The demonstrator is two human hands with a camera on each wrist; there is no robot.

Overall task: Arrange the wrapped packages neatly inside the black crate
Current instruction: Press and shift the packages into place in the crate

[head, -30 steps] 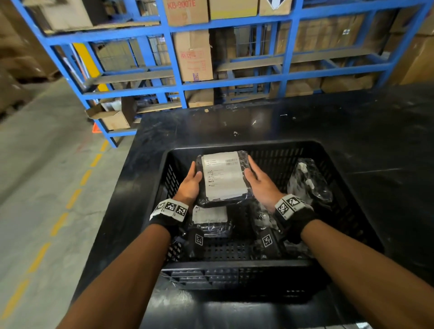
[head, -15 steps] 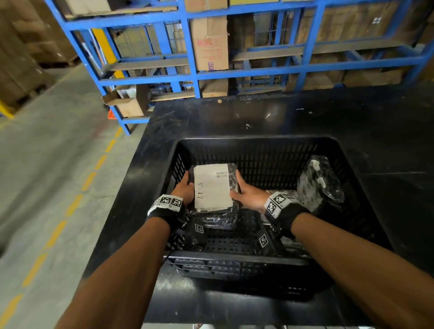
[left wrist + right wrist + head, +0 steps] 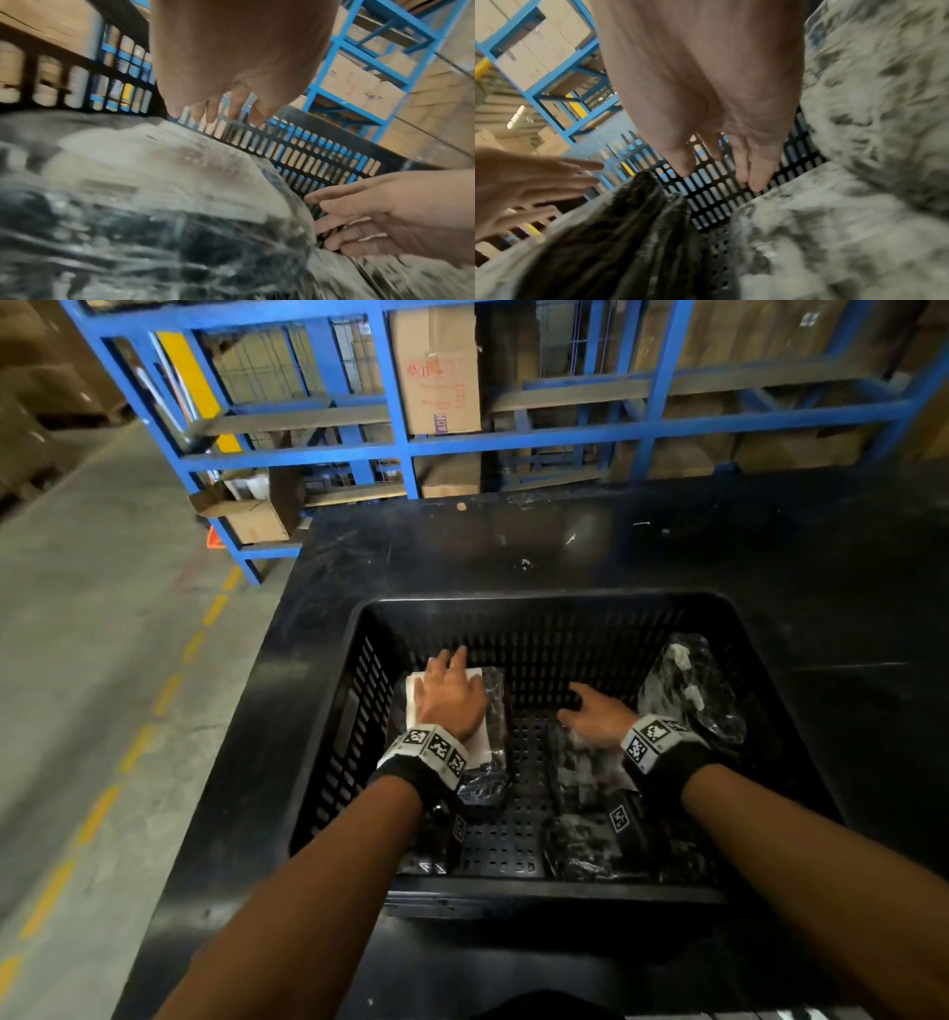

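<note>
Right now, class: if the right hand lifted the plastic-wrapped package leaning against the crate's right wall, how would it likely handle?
The wrapped package would probably feel slippery, since its film shines. The loose, crinkled wrap would likely shift under the right hand. Leaning on the black crate, it may slump when nudged.

One crate [image 3: 539, 618], on one table [image 3: 770, 546]. Four packages in it: one at 9 o'clock [image 3: 493, 706], one at 3 o'clock [image 3: 688, 690], two toward 6 o'clock [image 3: 580, 762] [image 3: 580, 855]. Two hands: left [image 3: 452, 698], right [image 3: 598, 716].
</note>
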